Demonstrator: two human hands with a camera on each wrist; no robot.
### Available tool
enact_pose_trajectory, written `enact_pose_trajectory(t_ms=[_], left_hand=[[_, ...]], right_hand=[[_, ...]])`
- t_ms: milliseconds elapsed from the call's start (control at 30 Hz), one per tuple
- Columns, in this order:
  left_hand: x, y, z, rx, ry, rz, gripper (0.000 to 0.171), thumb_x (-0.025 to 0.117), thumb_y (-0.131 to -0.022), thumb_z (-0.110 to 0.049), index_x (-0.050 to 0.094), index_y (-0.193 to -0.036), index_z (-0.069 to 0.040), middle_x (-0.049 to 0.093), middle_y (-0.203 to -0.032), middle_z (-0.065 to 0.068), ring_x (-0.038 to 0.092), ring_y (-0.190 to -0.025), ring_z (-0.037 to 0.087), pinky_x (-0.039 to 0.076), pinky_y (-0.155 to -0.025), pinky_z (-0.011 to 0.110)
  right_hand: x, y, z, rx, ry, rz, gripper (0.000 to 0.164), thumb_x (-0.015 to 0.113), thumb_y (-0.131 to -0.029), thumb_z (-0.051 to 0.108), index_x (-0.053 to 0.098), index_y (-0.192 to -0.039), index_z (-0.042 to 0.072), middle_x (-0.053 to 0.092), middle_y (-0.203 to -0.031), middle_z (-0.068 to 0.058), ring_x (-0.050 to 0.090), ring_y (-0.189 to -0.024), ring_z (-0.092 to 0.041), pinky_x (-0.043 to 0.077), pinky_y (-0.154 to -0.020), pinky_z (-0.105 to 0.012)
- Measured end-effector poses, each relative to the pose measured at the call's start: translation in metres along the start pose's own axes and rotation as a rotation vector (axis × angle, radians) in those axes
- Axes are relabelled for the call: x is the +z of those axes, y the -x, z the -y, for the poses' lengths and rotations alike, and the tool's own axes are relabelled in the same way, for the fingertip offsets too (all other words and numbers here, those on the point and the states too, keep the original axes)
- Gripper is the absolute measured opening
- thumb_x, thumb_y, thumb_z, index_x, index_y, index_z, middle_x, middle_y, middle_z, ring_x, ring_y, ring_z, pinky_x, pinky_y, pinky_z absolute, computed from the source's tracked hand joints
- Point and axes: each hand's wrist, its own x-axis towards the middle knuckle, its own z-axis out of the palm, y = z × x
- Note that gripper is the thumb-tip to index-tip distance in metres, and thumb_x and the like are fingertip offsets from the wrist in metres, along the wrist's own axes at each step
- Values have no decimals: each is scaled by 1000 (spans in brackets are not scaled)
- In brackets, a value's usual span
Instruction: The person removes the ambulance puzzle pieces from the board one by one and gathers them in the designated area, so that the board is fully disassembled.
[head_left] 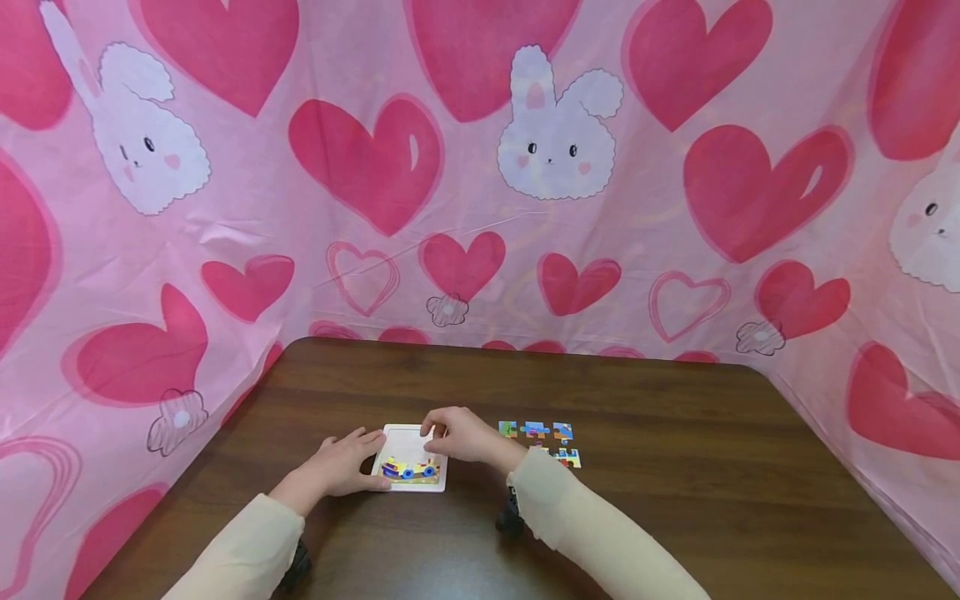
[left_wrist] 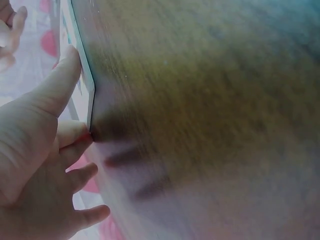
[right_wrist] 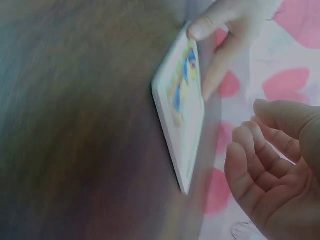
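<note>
A white puzzle tray (head_left: 403,442) lies on the table. Assembled pieces (head_left: 409,472) fill its near part, showing a yellow vehicle with blue wheels; the white base is bare behind them. My left hand (head_left: 341,463) rests at the tray's left side, thumb on the near rim and index finger by the left edge, as the left wrist view (left_wrist: 37,145) also suggests. Over the tray's right side hovers my right hand (head_left: 463,435). Its fingers are loosely bent, thumb apart from them, and the right wrist view shows nothing between the fingers (right_wrist: 245,145).
Several loose puzzle pieces (head_left: 536,430) lie in rows right of the tray, partly hidden behind the right forearm. The dark wooden table (head_left: 660,433) extends on both sides. A pink cloth (head_left: 480,217) with hearts and rabbits hangs around its back and sides.
</note>
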Motion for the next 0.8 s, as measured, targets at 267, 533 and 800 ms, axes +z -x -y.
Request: enact_pose_trajectory(t_ms=[267, 533, 800], left_hand=[[-2, 1, -1, 23, -10, -10, 84, 70, -71, -53, 47, -133, -2, 44, -136, 16, 29, -128, 42, 19, -93, 68], [1, 0, 1, 30, -25, -19, 83, 69, -72, -54, 48, -132, -1, 44, -136, 16, 31, -127, 41, 20, -93, 68], [2, -1, 2, 29, -17, -16, 83, 70, -72, -53, 47, -133, 0, 44, -136, 17, 30, -128, 41, 20, -92, 69]], right_hand=[[30, -13, 5, 31, -36, 35, 13, 70, -80, 8, 63, -91, 8, 52, -64, 5, 46, -55, -6, 40, -49, -17], [46, -16, 7, 32, -40, 45, 14, 68, -79, 1, 61, -89, 6, 49, -59, 5, 43, -48, -5, 36, -44, -16], [50, -19, 6, 48, 32, 52, 16, 69, -79, 3, 62, -94, 6, 47, -59, 6, 42, -49, -4, 35, -45, -16]])
